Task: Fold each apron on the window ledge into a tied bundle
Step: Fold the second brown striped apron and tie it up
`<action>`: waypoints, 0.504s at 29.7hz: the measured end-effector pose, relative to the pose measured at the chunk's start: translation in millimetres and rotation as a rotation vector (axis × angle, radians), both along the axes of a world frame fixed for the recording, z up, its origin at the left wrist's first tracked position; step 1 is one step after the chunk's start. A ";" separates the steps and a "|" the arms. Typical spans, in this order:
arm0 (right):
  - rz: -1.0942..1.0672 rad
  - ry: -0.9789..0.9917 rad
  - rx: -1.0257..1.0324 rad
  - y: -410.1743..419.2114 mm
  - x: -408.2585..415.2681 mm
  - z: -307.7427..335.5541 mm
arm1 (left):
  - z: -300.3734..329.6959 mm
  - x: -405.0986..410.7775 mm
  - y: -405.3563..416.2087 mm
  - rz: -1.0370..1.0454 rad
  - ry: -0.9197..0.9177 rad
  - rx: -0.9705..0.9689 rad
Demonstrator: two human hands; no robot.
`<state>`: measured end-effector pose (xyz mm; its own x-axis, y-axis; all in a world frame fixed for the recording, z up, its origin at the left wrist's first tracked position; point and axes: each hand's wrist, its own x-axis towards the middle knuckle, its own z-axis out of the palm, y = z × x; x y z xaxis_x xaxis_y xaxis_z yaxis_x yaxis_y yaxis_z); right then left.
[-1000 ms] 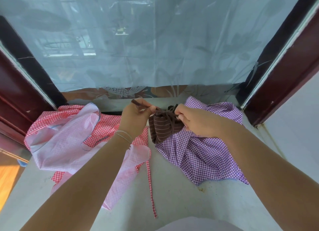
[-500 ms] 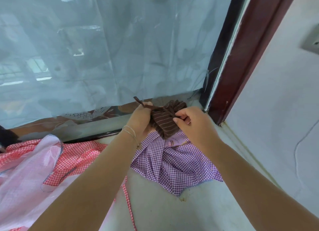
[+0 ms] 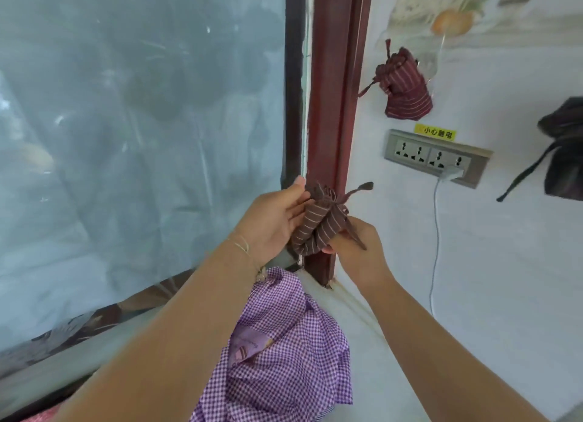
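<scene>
The brown striped bundle [image 3: 318, 221] has come up off the purple checked apron [image 3: 284, 352] and now sits raised in front of the red window frame [image 3: 334, 112], so its tying looks finished. The left hand [image 3: 271, 222] cradles it with fingers nearly straight, while the right hand [image 3: 353, 245], below, pinches a strap end. Right of the frame, a tied red bundle [image 3: 405, 90] hangs on the wall above the socket strip [image 3: 435, 158].

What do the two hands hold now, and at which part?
Both hold the brown striped bundle: the left hand supports its left side with nearly straight fingers; the right hand grips its lower right end.
</scene>
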<state>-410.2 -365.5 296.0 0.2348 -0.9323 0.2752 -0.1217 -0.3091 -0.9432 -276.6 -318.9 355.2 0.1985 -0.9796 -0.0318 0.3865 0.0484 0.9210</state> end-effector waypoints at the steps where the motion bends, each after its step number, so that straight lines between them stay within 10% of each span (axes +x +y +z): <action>1: -0.006 0.019 -0.015 -3.8 -6.3 6.8 | 4.6 -5.6 -6.0 -0.030 -0.047 -0.019; 9: -0.121 0.077 -0.076 -56.4 -44.4 91.1 | 39.9 -39.9 -53.8 -0.154 -0.753 -0.264; 15: -0.055 0.101 -0.119 -90.7 -66.3 159.5 | 103.4 -56.4 -96.3 -0.063 -0.654 -0.273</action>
<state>-476.5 -456.2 455.5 0.2164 -0.9066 0.3623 -0.2336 -0.4084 -0.8824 -333.1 -415.2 458.6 0.0358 -0.9459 0.3225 -0.2318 0.3060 0.9234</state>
